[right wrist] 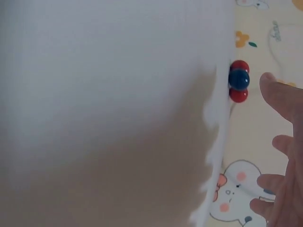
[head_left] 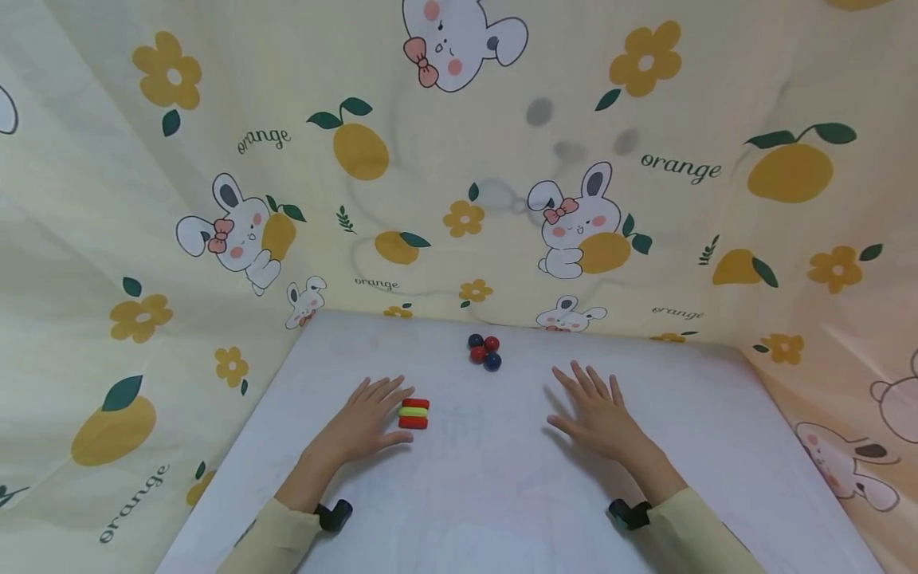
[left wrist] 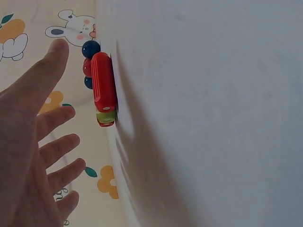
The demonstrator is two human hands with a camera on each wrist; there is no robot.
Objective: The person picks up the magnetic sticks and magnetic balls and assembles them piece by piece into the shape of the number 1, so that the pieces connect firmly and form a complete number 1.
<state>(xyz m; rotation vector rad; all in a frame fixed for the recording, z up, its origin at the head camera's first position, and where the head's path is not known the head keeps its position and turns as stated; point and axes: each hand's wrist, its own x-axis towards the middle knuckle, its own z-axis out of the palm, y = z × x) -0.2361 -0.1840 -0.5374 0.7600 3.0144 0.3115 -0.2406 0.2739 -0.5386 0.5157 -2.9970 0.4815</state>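
1. Nearest on my feed: pale sleeves (head_left: 276, 534) at the lower edge.
2. Left hand (head_left: 366, 422): fingers spread, nothing held, over the white table (head_left: 488, 486).
3. Right hand (head_left: 601, 420): likewise spread, grasping nothing.
4. I see three bars (head_left: 413, 413), red, lime, red, side by side on the table, just beside the left fingertips.
5. Farther: four clustered balls (head_left: 480, 354), two red, two dark blue.
6. Behind: printed cloth (head_left: 430, 119).
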